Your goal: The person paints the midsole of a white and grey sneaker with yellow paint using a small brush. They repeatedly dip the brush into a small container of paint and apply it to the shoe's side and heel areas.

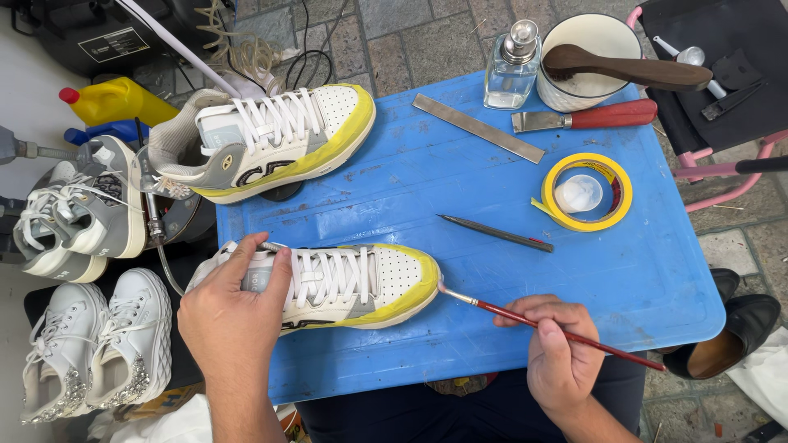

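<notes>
a: what's the sneaker (345, 287) like?
b: white, laced, with grey panels and yellow masking tape wrapped round its sole. it lies on its side at the near edge of the blue worktop (509, 279), toe pointing right.
a: and the brush (558, 328)?
b: thin, red-handled, slanting up-left, its pale tip touching the taped toe.

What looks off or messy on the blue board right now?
Little is really amiss. The blue board is scuffed and smeared with pale residue. The far sneaker overhangs the board's left edge, propped on a stand. The left hand steadies the near sneaker; the right hand's brush touches its toe.
</notes>
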